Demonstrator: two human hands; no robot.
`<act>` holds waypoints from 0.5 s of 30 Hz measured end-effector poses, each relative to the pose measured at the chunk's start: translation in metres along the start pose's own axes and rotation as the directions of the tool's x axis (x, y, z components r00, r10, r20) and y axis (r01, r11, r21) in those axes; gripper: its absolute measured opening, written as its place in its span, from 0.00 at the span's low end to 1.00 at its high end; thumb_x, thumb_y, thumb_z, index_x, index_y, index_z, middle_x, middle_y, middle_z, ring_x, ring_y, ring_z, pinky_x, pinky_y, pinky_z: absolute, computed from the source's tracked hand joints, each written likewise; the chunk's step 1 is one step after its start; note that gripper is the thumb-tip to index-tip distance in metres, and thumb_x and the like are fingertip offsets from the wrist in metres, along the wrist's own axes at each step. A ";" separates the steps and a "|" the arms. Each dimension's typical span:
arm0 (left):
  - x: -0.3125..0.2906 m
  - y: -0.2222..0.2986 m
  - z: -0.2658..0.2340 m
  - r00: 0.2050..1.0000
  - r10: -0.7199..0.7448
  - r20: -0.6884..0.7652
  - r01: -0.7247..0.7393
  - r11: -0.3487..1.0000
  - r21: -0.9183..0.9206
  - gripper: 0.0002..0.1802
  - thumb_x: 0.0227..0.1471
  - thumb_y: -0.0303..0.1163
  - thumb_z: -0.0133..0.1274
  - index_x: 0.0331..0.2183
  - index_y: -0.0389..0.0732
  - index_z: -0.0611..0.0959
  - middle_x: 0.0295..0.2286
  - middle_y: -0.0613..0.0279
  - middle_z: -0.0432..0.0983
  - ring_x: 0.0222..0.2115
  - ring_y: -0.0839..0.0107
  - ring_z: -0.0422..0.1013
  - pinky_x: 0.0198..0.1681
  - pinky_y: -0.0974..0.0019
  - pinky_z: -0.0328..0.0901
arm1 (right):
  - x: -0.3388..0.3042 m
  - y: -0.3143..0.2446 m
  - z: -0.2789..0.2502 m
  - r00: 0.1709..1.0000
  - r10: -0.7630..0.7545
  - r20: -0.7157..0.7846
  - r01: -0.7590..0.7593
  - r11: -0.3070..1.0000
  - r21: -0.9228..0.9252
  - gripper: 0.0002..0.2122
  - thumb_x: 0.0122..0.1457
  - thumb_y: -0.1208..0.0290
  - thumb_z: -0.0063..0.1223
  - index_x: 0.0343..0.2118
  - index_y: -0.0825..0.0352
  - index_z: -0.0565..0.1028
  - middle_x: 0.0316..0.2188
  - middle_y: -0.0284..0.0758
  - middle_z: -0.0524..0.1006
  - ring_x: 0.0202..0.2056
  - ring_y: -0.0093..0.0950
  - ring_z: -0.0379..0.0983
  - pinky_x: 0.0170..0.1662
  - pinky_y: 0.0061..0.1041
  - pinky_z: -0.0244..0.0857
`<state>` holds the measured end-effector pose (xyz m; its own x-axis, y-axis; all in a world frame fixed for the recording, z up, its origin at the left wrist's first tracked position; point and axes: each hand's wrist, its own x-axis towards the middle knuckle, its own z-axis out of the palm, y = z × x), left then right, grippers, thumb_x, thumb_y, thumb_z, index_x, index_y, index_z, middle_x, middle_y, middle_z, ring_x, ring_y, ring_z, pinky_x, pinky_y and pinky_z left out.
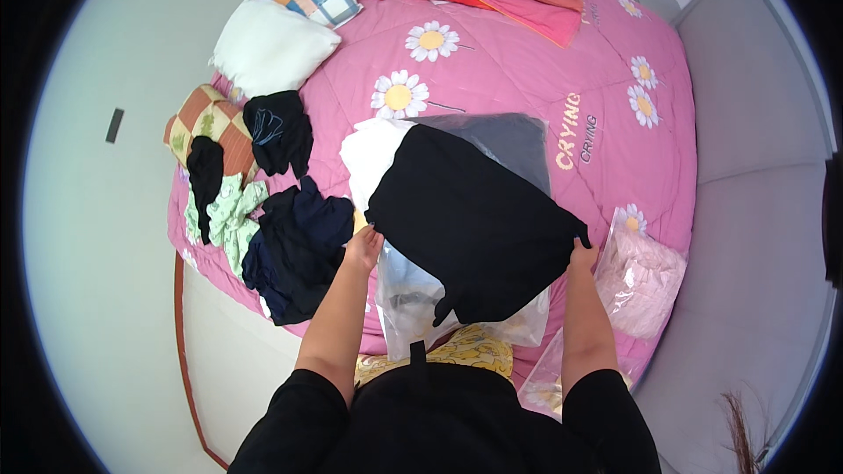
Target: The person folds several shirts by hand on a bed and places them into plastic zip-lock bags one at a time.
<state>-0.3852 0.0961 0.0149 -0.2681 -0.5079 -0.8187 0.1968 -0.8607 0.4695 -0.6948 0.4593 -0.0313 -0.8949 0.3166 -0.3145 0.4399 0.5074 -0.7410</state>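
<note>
A black garment [474, 219] is stretched out flat between my two hands above the bed. My left hand [364, 247] pinches its left edge. At the right edge, my right hand [583, 253] grips a corner, and a small flap of cloth sticks up past the fingers. Whether it is a shirt or another kind of clothing, I cannot tell. Beneath it lie clear plastic bags [408, 307], one with pale blue cloth inside, and a dark grey folded piece in plastic [509, 145]. A white cloth [369, 158] shows beside its upper left side.
Dark clothes [299, 246] lie heaped at left, near a mint-green garment [230, 224], a checked cushion [211, 127] and a black printed garment [279, 132]. A white pillow [272, 46] is farther back. A bagged pink item [641, 281] sits at right, by the grey headboard [746, 175].
</note>
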 end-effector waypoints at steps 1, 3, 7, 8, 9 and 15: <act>0.001 0.000 0.004 1.000 0.001 -0.002 -0.001 1.000 -0.015 0.09 0.47 0.27 0.49 0.33 0.37 0.70 0.31 0.63 0.67 0.35 0.71 0.64 0.43 0.73 0.61 | -0.001 -0.001 -0.007 1.000 -0.025 0.001 0.025 0.997 -0.068 0.23 0.43 0.72 0.58 0.42 0.75 0.64 0.39 0.46 0.69 0.40 0.37 0.67 0.44 0.28 0.60; 0.001 0.001 0.012 1.000 -0.014 0.022 0.014 1.000 0.005 0.08 0.47 0.28 0.49 0.33 0.38 0.71 0.31 0.63 0.67 0.35 0.71 0.64 0.41 0.73 0.61 | -0.006 -0.006 -0.012 0.998 -0.062 0.006 0.062 0.988 -0.139 0.23 0.44 0.69 0.57 0.42 0.76 0.65 0.39 0.47 0.69 0.40 0.38 0.67 0.44 0.30 0.60; 0.012 0.004 0.011 0.996 -0.037 0.084 0.039 0.999 -0.020 0.07 0.46 0.28 0.49 0.31 0.39 0.72 0.32 0.62 0.69 0.32 0.73 0.65 0.36 0.74 0.62 | -0.078 -0.038 -0.010 0.744 -0.624 0.240 0.660 0.628 -0.413 0.21 0.45 0.64 0.55 0.40 0.71 0.67 0.37 0.46 0.69 0.42 0.42 0.64 0.46 0.35 0.57; 0.014 0.004 0.004 0.997 -0.026 0.073 0.027 1.000 -0.015 0.09 0.47 0.27 0.48 0.33 0.38 0.72 0.33 0.61 0.70 0.31 0.70 0.67 0.36 0.72 0.63 | -0.120 -0.063 -0.004 0.650 -0.686 0.325 0.758 0.617 -0.212 0.18 0.42 0.68 0.55 0.37 0.69 0.68 0.36 0.44 0.70 0.40 0.41 0.65 0.45 0.35 0.57; 0.012 0.002 0.010 0.996 -0.036 0.083 0.039 0.999 -0.037 0.09 0.47 0.27 0.48 0.33 0.38 0.72 0.33 0.61 0.70 0.31 0.70 0.67 0.36 0.72 0.63 | -0.153 -0.078 0.000 0.486 -0.795 0.362 0.873 0.461 -0.160 0.16 0.39 0.70 0.55 0.34 0.67 0.69 0.35 0.41 0.70 0.39 0.40 0.65 0.44 0.34 0.57; -0.017 0.008 0.039 0.995 0.017 0.099 -0.013 0.999 -0.036 0.14 0.49 0.26 0.43 0.40 0.35 0.69 0.36 0.56 0.70 0.38 0.64 0.68 0.43 0.62 0.64 | -0.284 -0.091 0.047 0.239 -0.660 0.712 0.971 0.184 -0.155 0.23 0.40 0.69 0.56 0.42 0.64 0.66 0.48 0.38 0.63 0.51 0.36 0.56 0.52 0.41 0.48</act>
<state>-0.4154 0.0965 0.0458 -0.3570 -0.5234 -0.7737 0.2339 -0.8520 0.4684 -0.4838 0.2851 0.0973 -0.5576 -0.8301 -0.0084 -0.7762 0.5249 -0.3494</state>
